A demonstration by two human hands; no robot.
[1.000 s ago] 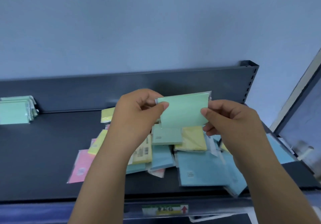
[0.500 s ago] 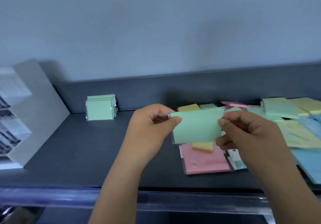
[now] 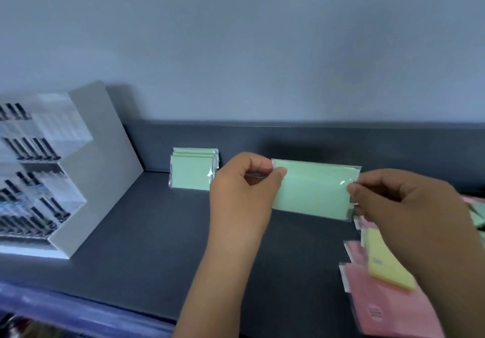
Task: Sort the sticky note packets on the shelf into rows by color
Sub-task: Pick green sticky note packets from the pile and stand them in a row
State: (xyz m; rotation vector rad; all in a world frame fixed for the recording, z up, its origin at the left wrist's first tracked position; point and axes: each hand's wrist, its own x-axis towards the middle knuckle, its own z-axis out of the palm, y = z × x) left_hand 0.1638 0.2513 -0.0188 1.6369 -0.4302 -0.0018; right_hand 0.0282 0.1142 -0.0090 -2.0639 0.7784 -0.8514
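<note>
Pale green packet (image 3: 313, 189) in glossy clear wrap, upright between both hands

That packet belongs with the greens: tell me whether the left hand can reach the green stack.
Probably yes: the left hand is just right of the green stack, nothing between them, though it and the right hand both pinch the green packet.

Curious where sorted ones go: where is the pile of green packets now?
In the head view the green pile stands by the shelf's back wall, left of centre, between the white display stand and the left hand gripping another green packet.
</note>
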